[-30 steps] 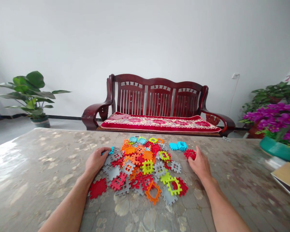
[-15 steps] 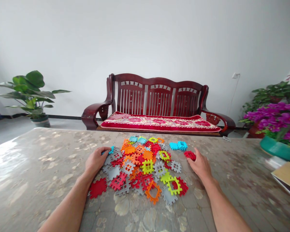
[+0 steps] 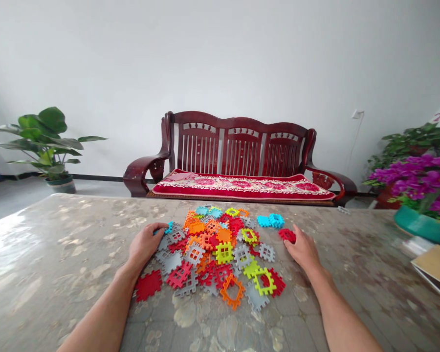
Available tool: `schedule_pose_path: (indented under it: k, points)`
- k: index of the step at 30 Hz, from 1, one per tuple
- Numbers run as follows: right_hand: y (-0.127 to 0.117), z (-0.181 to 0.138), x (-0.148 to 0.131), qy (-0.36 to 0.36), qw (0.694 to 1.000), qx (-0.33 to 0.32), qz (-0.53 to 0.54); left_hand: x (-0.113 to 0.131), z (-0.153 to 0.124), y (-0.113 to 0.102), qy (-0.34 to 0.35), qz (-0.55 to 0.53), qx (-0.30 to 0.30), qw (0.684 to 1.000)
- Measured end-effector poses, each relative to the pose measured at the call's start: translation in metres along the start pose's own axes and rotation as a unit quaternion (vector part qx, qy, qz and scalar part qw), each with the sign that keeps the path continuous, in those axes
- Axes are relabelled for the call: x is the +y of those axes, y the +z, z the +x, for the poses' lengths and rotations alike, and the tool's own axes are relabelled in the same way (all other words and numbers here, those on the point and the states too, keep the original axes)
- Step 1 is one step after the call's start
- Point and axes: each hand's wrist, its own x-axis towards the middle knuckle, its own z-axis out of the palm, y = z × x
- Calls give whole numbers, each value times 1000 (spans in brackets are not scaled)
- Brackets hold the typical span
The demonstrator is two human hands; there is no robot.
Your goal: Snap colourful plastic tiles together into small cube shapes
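My left hand [image 3: 145, 244] rests at the left side of a heap of plastic interlocking tiles, its fingers closed on a blue interlocking tile [image 3: 169, 228] that they partly cover. On the right, my right hand [image 3: 304, 248] grips a red interlocking tile [image 3: 286, 234] between thumb and fingers, low over or on the table. Between both hands lie loose tiles, among them a lime tile with a window pattern [image 3: 224, 253], an orange frame tile [image 3: 232, 291] and a grey tile [image 3: 267, 252]. Two blue tiles [image 3: 270, 221] lie together behind the red one.
The table [image 3: 77, 244] has a glossy floral cover. A solid red tile [image 3: 148, 285] lies by my left forearm. To the right stand purple flowers in a teal pot [image 3: 423, 226] and a cardboard-coloured box [image 3: 436, 269]. A wooden bench [image 3: 242, 146] is behind the table.
My right hand has shifted very slightly left with the red tile. My left hand and the heap look unchanged.
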Motion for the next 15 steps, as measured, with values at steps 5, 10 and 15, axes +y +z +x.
schedule_pose_path:
  k: [5, 10, 15]
  points:
    - [-4, -2, -4, 13, 1000, 0, -11, 1, 0, -1, -5, 3, -5, 1000]
    - [-3, 0, -6, 15, 1000, 0, -27, -1, 1, 1, -4, 1, -5, 1000]
    - [-2, 0, -9, 10, 999, 1, -37, -4, 2, 3, -1, 3, -1, 1000]
